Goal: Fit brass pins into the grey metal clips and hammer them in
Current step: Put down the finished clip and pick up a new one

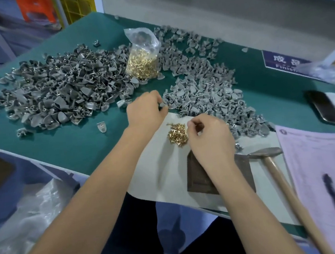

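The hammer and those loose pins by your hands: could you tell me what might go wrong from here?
1. The hammer lies with its handle running out past the table's front edge; a knock from the right hand or forearm could tip it off.
2. The small pile of brass pins sits loose on the white sheet under that hand, so pins may scatter.
3. The left hand pinches a grey clip only at its fingertips; the grip could slip.

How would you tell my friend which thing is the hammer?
Find the white sheet at the near edge of the green table. Just right of it, beside the pink paper, lies the hammer. It alone has a long pale wooden handle and a grey metal head, resting on a dark block.
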